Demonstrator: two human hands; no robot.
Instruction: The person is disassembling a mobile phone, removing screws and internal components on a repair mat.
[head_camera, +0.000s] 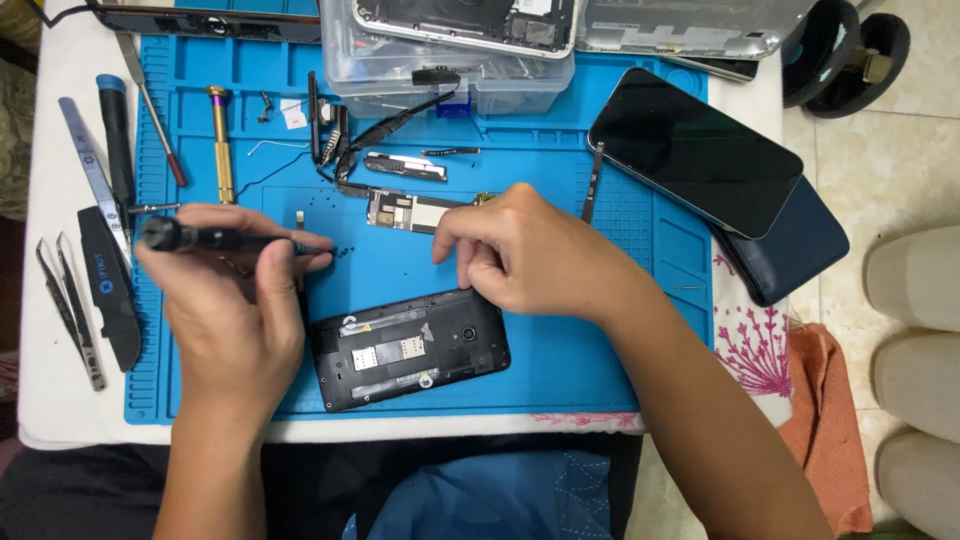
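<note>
Black opened phone body (408, 350) with bare inner parts lies on the blue rubber work mat (580, 350), below both hands. Right hand (530, 255), fingers curled, touches its upper edge. Left hand (235, 300) grips a thin black screwdriver (215, 238). Farther lies a small silver circuit board (410, 212).

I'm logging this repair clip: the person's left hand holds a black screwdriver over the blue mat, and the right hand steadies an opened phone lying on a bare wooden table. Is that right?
Not quite. The head view shows the opened phone lying on the blue mat, not on bare wood. The rest holds: the left hand holds the black screwdriver over the mat, and the right hand rests at the phone's top edge.
</note>
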